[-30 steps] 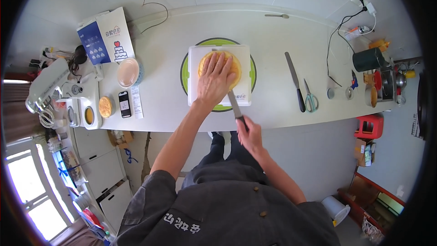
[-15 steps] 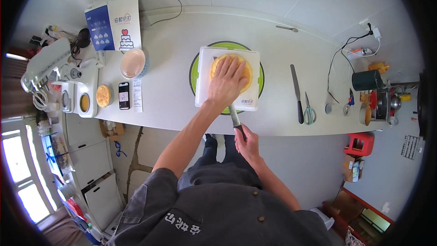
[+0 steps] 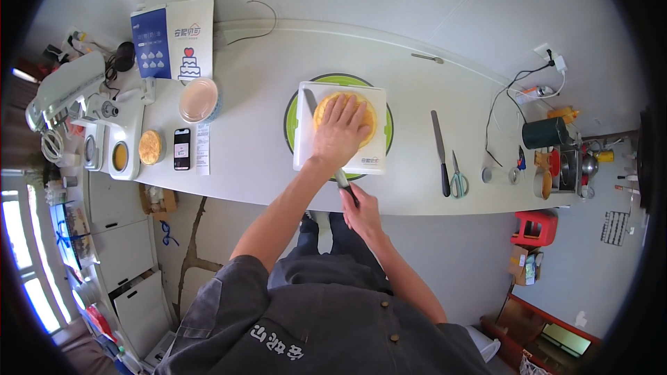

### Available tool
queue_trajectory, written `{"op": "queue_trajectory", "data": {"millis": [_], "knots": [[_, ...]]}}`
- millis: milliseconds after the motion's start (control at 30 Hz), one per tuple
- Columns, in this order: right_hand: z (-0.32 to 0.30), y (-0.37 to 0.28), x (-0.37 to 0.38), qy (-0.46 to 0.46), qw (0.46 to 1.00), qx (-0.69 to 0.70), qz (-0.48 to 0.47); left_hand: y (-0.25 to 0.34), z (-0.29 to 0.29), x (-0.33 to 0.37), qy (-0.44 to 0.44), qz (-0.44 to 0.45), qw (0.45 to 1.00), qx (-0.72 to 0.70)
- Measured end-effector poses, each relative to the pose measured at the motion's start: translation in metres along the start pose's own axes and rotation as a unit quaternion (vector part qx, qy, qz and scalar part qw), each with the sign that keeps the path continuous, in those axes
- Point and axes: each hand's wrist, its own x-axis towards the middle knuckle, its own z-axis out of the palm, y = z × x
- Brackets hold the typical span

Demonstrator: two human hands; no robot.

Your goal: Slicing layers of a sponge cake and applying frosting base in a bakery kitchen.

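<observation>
Head view: your left hand (image 3: 339, 132) lies flat, open, on the soft, crumbly cake (image 3: 345, 115); right hand (image 3: 361, 210) grips knife (image 3: 345, 186) handle. Press lightly, w/ palm centred.

Bright even daylight, sharp, fisheye-bent edges

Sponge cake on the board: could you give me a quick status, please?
Left hand flat on the cake. Right hand grips the knife at the near edge. White board on green turntable. Nothing blocking.
</observation>
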Motion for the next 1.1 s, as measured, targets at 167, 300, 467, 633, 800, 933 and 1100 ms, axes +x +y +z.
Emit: {"op": "queue_trajectory", "data": {"millis": [167, 300, 467, 633, 800, 933, 1100], "knots": [[-0.01, 0.004, -0.005, -0.016, 0.999, -0.041, -0.006, -0.007, -0.001, -0.002, -0.084, 0.071, 0.99, 0.085], [-0.047, 0.021, -0.06, -0.068, 0.989, -0.119, -0.056, -0.016, -0.003, -0.005, -0.097, 0.01, 0.995, -0.007], [-0.126, 0.058, -0.103, -0.112, 0.952, -0.263, -0.109, -0.022, -0.053, 0.009, -0.104, 0.005, 0.991, -0.081], [-0.166, 0.129, -0.122, 0.203, 0.972, -0.115, 0.017, -0.032, -0.069, -0.005, -0.052, -0.179, 0.966, -0.177], [-0.203, 0.18, -0.045, 0.296, 0.92, -0.255, -0.018, 0.009, -0.076, -0.013, -0.16, 0.026, 0.987, -0.006], [-0.225, 0.174, -0.012, 0.257, 0.913, -0.316, -0.014, 0.002, -0.066, -0.015, -0.136, 0.02, 0.99, 0.037], [-0.246, 0.179, 0.007, 0.2, 0.913, -0.354, 0.01, -0.017, -0.076, -0.001, -0.055, 0.011, 0.998, -0.039]]}}
